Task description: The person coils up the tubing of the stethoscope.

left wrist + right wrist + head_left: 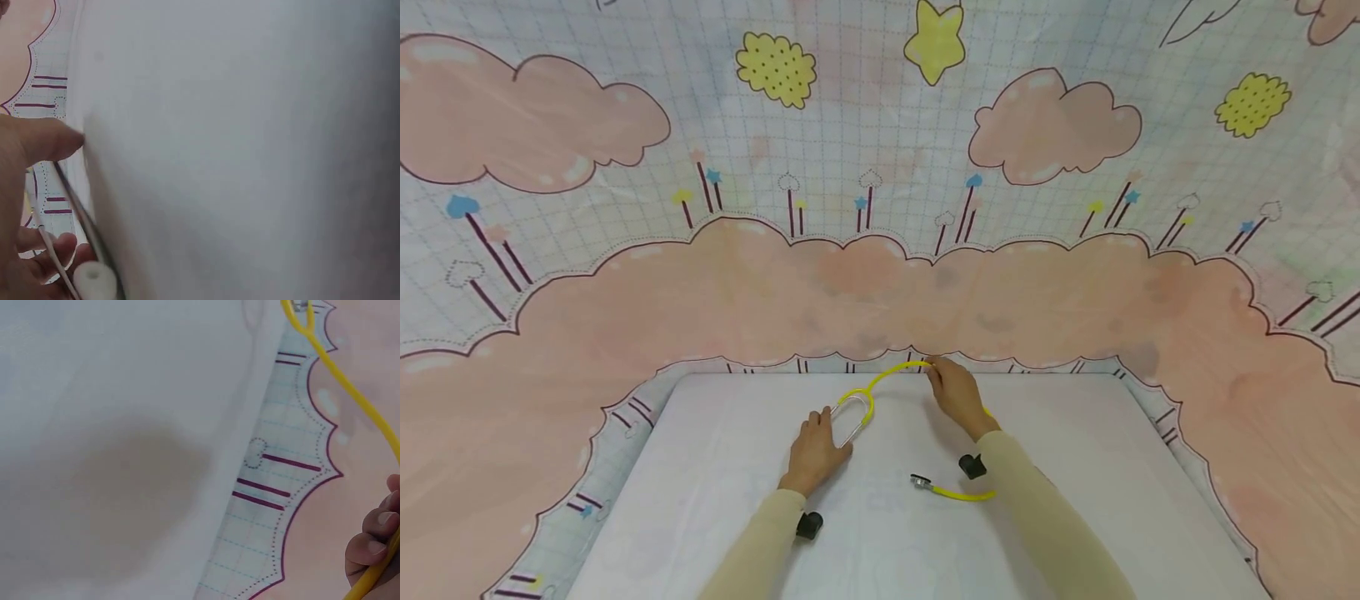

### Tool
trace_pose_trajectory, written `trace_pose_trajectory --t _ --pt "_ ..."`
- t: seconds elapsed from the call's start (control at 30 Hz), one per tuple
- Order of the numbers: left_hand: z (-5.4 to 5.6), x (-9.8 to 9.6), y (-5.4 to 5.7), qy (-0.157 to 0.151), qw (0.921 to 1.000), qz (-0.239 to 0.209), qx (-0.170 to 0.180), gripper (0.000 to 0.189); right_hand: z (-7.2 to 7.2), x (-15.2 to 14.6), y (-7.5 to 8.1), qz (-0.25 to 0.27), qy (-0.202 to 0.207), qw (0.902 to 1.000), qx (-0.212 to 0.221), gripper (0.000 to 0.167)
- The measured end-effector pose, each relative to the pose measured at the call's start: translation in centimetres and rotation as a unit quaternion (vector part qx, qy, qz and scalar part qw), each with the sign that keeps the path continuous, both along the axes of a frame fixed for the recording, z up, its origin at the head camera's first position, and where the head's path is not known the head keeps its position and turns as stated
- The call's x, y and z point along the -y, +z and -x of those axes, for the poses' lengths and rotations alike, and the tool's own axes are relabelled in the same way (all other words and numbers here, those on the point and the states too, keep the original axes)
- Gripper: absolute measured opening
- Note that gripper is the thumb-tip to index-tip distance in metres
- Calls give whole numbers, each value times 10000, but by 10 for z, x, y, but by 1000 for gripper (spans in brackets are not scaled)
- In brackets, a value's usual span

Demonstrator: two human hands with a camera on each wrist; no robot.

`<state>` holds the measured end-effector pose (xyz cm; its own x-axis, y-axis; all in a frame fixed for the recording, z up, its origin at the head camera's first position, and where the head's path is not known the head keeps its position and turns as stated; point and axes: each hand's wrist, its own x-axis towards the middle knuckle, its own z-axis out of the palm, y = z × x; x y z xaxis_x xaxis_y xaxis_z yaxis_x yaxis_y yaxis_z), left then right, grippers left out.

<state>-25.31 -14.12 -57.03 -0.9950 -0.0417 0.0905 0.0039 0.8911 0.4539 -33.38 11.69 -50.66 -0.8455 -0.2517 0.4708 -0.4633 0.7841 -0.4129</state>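
A yellow stethoscope (pixel 891 372) stretches between both hands near the table's far edge. My left hand (pixel 815 452) holds it by the metal ear tubes (pixel 853 435), thumb at one tube and fingers at the other. In the left wrist view a white eartip (pixel 95 281) shows beside the curled fingers. Farther along, my right hand (pixel 958 396) grips the yellow tubing (pixel 359 394), its fingers (pixel 377 526) curled round it in the right wrist view. From there the tube passes behind the right forearm, and the metal chestpiece (pixel 921 482) is over the table nearer the body.
The white table (pixel 715 475) lies under both hands. A patterned cloth with pink clouds (pixel 1060 129) rises behind the table and runs along its sides. Small black devices (pixel 808 525) sit at both wrists.
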Motion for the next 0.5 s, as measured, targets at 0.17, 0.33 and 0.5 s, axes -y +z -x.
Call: trace_pose_trajectory --t 0.17,0.33,0.5 --pt "-2 1 1 27 9997 -182 -153 73 -5 -2 5 208 -60 9997 86 22" --pt "-2 5 4 49 9981 -187 -577 66 -12 -8 8 261 -187 9985 433 24" --pt "-6 8 17 -39 9935 -275 -1100 64 -20 -16 9 370 -201 9969 668 22"
